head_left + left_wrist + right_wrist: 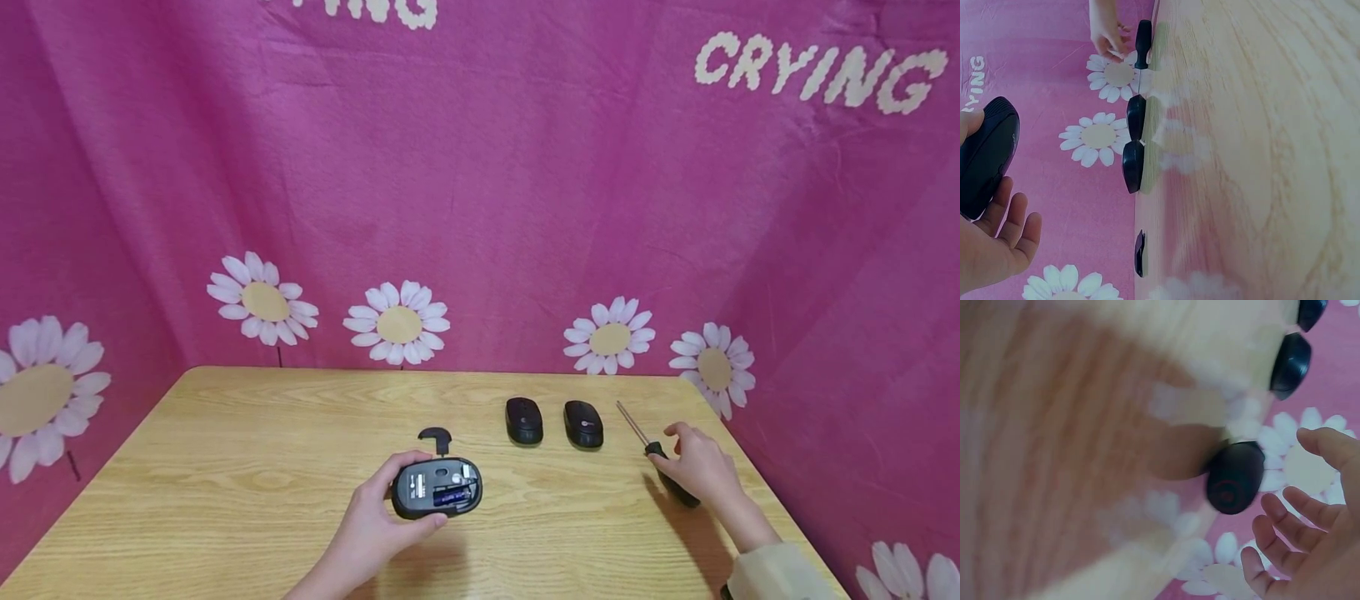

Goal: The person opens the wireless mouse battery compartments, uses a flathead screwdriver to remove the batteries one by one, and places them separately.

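In the head view my left hand (369,518) grips a black computer mouse (418,485) by its edges, thumb at the near side and fingers at the far side. The mouse's underside faces up, its compartment uncovered with a dark blue battery (451,497) inside. Just beyond lies the small black curved battery cover (438,437). On the right, my right hand (705,467) hovers over a screwdriver (681,493) with a black handle. The right wrist view shows loosely spread fingers (1297,528), apart from the handle (1235,478), with nothing between them.
Two more black mice, one (524,421) left of the other (583,424), sit upright toward the back of the wooden table (247,467). The screwdriver's shaft points toward the back, near them. A pink curtain (480,192) with daisies surrounds the table's back and sides.
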`<state>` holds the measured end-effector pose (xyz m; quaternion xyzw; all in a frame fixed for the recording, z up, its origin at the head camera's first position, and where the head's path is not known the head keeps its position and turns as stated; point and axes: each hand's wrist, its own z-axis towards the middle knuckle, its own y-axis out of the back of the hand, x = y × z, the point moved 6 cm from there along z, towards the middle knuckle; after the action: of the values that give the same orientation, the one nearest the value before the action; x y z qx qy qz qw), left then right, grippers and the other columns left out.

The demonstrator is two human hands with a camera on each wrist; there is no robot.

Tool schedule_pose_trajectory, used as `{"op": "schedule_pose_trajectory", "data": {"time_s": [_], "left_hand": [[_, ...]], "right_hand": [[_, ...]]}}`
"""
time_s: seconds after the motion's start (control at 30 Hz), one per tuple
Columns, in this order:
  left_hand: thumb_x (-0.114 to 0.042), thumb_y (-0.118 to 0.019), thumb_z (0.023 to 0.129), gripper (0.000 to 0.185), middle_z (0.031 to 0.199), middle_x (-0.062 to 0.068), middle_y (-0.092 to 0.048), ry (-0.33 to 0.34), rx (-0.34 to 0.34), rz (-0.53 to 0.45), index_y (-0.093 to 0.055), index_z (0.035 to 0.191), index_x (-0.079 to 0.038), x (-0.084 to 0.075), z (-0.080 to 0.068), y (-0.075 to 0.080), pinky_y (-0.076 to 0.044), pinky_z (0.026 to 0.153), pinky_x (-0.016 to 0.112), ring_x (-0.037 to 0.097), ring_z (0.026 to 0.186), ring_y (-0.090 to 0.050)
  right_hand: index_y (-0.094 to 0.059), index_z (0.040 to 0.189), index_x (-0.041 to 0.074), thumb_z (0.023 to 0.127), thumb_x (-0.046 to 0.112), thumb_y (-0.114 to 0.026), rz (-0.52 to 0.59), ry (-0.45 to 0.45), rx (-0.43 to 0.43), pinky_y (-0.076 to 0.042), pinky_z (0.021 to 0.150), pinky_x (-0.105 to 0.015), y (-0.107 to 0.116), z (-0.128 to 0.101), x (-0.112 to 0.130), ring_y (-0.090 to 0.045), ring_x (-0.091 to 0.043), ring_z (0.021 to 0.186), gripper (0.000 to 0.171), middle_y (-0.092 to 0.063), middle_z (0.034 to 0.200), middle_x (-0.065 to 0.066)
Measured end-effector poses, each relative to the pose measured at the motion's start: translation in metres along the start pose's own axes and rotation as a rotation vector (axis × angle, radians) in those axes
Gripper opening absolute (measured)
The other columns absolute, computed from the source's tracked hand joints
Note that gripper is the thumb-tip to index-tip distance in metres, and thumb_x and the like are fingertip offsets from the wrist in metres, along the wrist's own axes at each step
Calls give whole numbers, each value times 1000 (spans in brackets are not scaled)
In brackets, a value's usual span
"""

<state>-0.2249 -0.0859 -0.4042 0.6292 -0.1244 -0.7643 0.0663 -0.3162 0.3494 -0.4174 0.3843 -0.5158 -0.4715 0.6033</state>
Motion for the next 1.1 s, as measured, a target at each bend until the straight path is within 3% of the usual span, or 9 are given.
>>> {"op": "schedule_pose_trajectory", "data": {"time_s": [0.23,0.5,1.1], "left_hand": [[-24,-88,63,65,113,-6,-63,-5,7,13,-56,120,-27,0,1,0,-49,86,22,15,104,-58],[-28,-87,65,64,117,-3,-62,9,29,1,-55,121,-27,1,1,-3,-49,86,19,18,107,-57],[-22,-88,63,67,113,-8,-63,-12,9,-10,-56,122,-22,1,1,-1,-49,87,21,14,104,-58]], "right_hand": [[-52,116,-5,77,36,-73,24,-47,125,-43,56,-38,-17,4,-16,-54,-21,69,60,-58,80,-6],[-52,109,-5,76,29,-75,76,1,178,-46,62,-37,-30,10,-22,-55,-21,70,53,-61,80,-8],[-52,86,-1,78,24,-70,53,14,149,-46,64,-38,-37,20,-22,-53,-24,69,33,-59,74,-9]]}}
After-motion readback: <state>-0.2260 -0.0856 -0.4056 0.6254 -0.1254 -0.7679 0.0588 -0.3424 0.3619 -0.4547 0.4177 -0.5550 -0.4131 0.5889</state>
